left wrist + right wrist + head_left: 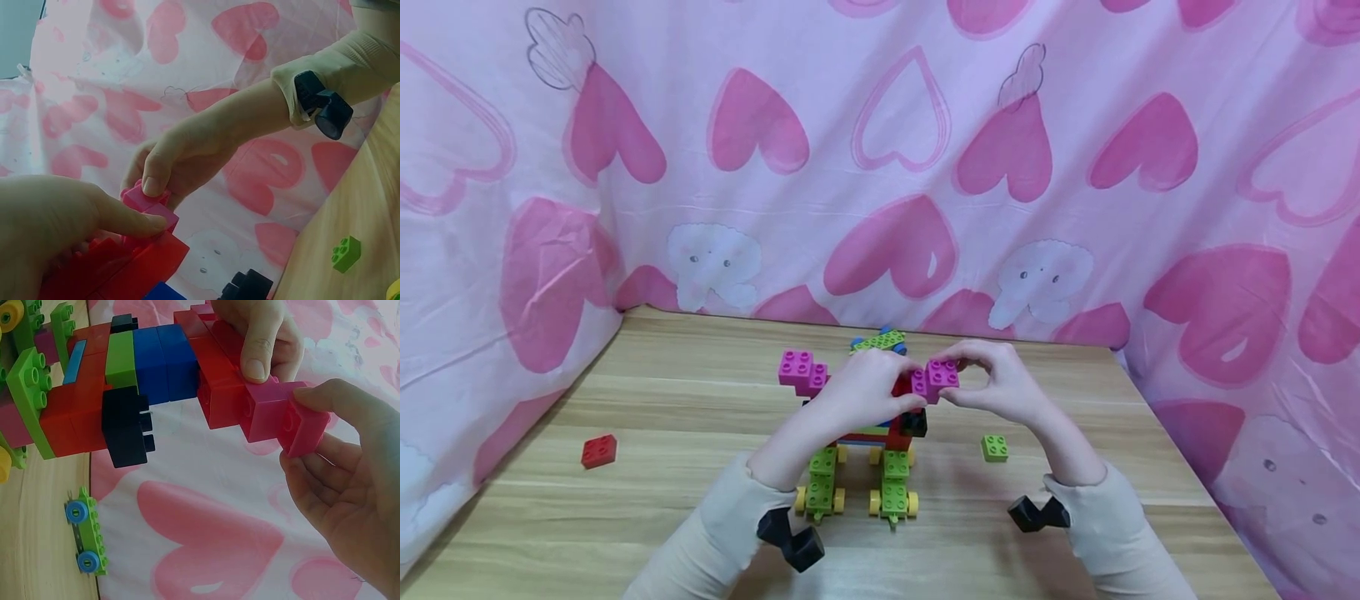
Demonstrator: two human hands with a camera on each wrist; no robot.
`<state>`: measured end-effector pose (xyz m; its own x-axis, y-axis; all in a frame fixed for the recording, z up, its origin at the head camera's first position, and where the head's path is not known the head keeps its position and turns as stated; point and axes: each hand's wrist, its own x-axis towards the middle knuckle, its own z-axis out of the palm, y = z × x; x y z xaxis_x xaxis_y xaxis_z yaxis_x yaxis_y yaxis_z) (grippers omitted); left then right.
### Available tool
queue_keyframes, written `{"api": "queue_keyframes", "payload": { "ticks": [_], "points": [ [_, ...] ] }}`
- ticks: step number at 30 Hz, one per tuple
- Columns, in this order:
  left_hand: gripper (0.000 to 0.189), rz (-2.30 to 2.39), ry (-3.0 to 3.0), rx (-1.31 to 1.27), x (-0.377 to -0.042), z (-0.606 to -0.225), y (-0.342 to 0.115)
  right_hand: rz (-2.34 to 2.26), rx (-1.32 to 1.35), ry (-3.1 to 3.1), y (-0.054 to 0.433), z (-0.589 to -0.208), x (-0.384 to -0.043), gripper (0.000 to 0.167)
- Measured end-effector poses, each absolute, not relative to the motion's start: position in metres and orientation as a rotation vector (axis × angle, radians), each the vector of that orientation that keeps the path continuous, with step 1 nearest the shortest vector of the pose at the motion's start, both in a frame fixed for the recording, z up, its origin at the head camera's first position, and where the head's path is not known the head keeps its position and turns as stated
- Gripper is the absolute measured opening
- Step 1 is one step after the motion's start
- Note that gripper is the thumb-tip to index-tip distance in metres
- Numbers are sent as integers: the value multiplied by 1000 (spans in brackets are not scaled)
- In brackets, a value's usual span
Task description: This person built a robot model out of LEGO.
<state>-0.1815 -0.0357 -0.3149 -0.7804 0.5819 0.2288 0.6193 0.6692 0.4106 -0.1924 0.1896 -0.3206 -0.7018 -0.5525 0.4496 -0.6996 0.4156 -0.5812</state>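
A tall toy-brick build [898,435] of red, blue, green and black bricks stands on wheeled green bases. From the right end of its red top layer a pink brick [267,412] juts out, and my left hand [874,385] pinches it, thumb on its side. My right hand [992,379] holds another pink brick [942,373] between thumb and fingers, stepped up on the outer end of the first. On the build's left end sits a matching pair of pink bricks [796,367]. Part of the red top is hidden behind my left hand.
A loose red brick [598,451] lies on the table at the left, and a lime-green brick [995,448] at the right. Behind the build is a green toy car base [880,341] with blue wheels. A pink heart-patterned curtain [887,167] encloses the table's back and sides.
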Motion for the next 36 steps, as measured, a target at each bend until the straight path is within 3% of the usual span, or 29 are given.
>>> {"api": "queue_keyframes", "payload": {
  "ticks": [23,36],
  "points": [
    [47,-619,-2805,-973,-179,-317,-36,1199,1092,-2438,185,-330,-190,39],
    [71,-758,-2711,-1008,-179,-319,-40,1243,1028,-2465,183,-332,-189,40]
  ]
}}
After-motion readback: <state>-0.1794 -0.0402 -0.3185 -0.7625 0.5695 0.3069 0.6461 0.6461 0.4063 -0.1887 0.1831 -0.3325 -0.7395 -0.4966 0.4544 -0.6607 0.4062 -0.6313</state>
